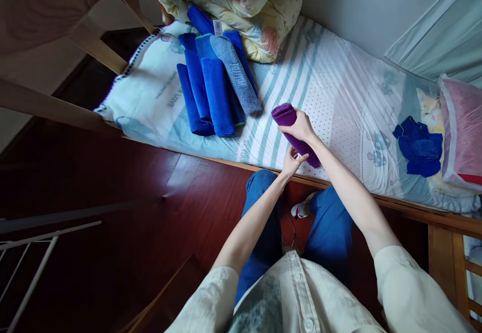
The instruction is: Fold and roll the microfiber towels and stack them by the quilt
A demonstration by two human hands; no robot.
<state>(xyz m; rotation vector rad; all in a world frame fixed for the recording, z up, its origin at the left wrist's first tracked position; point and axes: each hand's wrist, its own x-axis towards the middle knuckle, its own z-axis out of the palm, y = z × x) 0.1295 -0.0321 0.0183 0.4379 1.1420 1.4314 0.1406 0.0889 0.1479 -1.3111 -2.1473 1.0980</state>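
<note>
A rolled purple towel (284,114) lies slantwise over the bed near its front edge. My right hand (301,126) is wrapped round its upper part, thumb on the left side. Lower down, my left hand (292,162) has its fingers bent against the roll's left side and its thumb across the near part; a small gap shows between thumb and fingers. To the left, several rolled blue towels (217,97) lie in a pile, with a grey-blue rolled towel (237,74) on top. The roll's underside is hidden.
The bed's patterned sheet (339,97) spreads under everything. A bunched yellow quilt (278,16) sits at the back. At the right are a crumpled blue cloth (419,144) and a pink pillow (465,127). Wooden bed posts (56,104) stand left, a white metal rail (33,278) lower left.
</note>
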